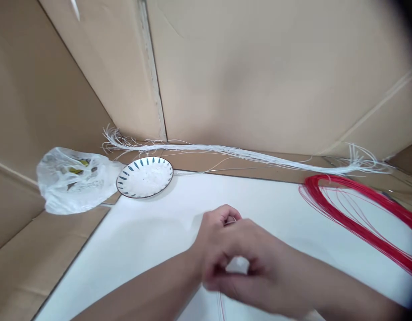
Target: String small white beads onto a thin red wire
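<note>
My left hand (212,227) is closed, its fingers curled, and a thin pale strand shows at them. In front of it and partly covering it, my right hand (259,267) pinches with thumb and forefinger; motion blurs it a little. Thin red and white strands (221,307) run down toward the near side from below the right hand's fingertips. What sits exactly between the fingertips is hidden. Both hands are over the white tabletop (132,249), crossed close together.
A plate (147,178) with blue-green dashes holds small whitish bits. Left of it lies a translucent plastic bag (75,183). A long bundle of white strands (226,151) stretches along the back by the cardboard wall (275,71). At right lies a coil of red strands (352,232).
</note>
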Available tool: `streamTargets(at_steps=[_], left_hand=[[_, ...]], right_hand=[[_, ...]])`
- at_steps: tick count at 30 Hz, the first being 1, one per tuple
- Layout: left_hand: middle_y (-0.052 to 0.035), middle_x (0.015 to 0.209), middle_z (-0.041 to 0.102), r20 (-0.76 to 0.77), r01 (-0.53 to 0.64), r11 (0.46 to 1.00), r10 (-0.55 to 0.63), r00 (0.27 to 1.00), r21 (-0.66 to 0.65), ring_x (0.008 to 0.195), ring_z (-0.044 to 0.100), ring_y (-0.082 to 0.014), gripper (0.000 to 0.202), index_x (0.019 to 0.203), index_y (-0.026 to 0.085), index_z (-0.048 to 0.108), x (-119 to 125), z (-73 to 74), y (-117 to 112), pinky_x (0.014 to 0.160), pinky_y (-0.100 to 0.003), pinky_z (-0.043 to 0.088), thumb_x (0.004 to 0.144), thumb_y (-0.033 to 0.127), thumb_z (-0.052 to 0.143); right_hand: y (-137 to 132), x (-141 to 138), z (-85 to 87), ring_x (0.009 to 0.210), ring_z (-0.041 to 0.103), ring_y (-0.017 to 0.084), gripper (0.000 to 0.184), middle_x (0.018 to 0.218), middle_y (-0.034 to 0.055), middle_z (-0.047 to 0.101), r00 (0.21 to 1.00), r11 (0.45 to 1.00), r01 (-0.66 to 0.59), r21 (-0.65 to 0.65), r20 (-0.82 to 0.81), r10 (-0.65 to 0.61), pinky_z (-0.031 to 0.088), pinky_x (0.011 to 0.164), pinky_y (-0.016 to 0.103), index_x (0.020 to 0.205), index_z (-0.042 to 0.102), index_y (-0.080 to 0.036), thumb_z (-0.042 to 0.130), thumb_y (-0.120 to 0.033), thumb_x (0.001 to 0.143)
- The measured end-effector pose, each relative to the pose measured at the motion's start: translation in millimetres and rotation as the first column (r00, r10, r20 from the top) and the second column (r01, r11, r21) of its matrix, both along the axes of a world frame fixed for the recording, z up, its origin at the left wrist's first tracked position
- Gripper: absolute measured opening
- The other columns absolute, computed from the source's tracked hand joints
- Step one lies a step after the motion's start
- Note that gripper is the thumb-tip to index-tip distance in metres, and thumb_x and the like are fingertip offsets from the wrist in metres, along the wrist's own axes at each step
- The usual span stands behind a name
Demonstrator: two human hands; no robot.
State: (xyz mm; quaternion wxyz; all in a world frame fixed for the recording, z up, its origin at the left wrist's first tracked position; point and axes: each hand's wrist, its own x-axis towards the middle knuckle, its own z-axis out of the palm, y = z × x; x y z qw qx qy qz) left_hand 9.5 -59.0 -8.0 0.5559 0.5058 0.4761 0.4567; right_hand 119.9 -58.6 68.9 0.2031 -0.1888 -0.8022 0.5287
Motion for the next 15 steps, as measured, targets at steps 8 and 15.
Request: streamTargets(at_steps=[8, 15], left_hand=[[0.0018, 0.069, 0.059, -0.044, 0.093, 0.994, -0.09, 0.995, 0.057, 0.064, 0.053, -0.0131, 0.031, 0.066, 0.017, 0.056, 7, -13.0, -5, 0.057, -0.027, 0.047, 0.091, 0.034, 0.065], [-0.0002, 0.06, 0.035, 0.081, 0.133, 0.991, -0.133, 0.988, 0.012, 0.071, 0.034, -0.0187, 0.043, 0.051, 0.021, 0.029, 13, -18.9, -4, 0.056, -0.032, 0.03, 0.067, 0.017, 0.069]], right_hand=[[99, -132, 20.7, 0.08, 0.061, 0.015, 0.027, 0.091, 0.0051, 0.073, 0.841, 0.699, -0.166, 0.696, 0.47, -0.268, 0.039, 0.066, 0.025, 0.093, 0.072, -0.018, 0.047, -0.007, 0.089], [155, -184, 1.7, 0.087, 0.064, 0.022, 0.024, 0.097, 0.0156, 0.072, 0.701, 0.575, -0.335, 0.746, 0.606, -0.377, 0.039, 0.067, 0.027, 0.098, 0.072, -0.011, 0.057, -0.003, 0.082]])
